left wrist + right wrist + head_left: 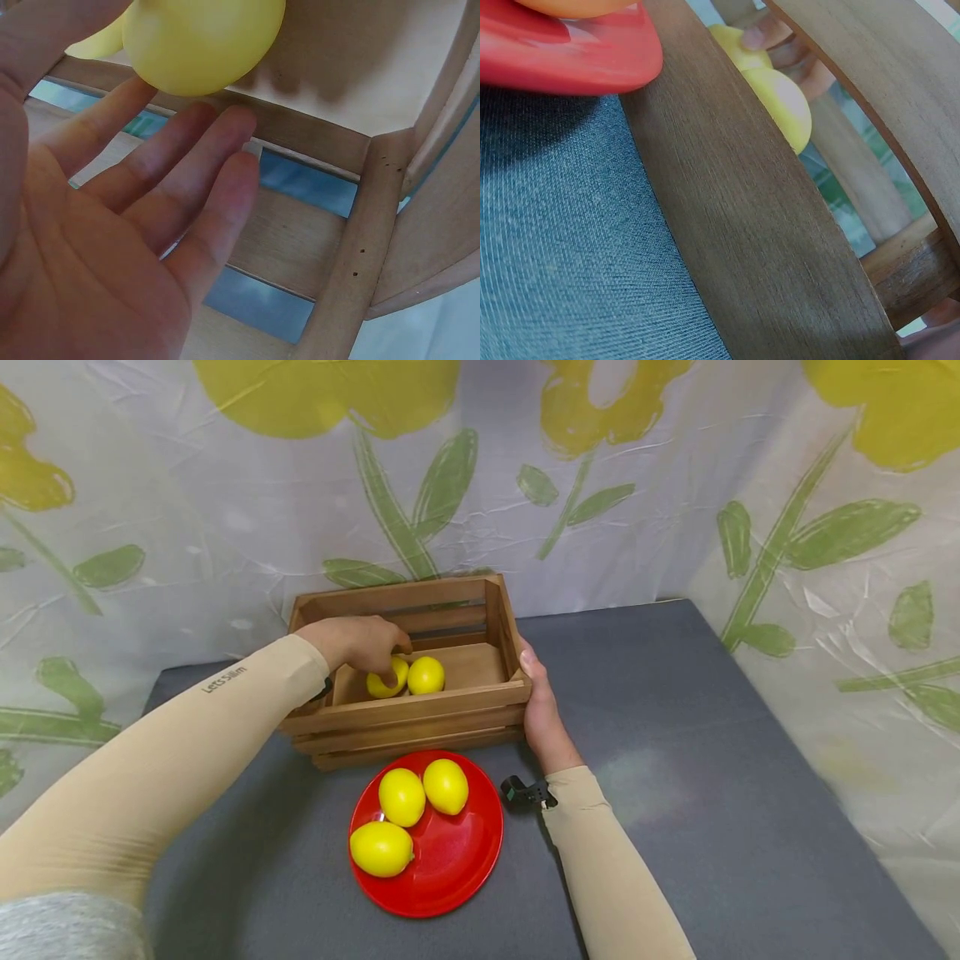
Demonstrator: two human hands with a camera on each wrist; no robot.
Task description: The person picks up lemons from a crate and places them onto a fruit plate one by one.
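My left hand point(358, 642) reaches into the wooden crate point(408, 706), fingers loosely around a lemon point(387, 678) on its floor; my right hand point(542, 710), fingers straight, braces the crate's side, steadying it.

We see a grey table point(675, 760) carrying a wooden slatted crate point(408, 714) toward the back. Just in front of the crate sits a red plate point(457, 860), near but not touching it. Right of the crate the grey top is bare cloth-like surface; crate's base rests flat on it.
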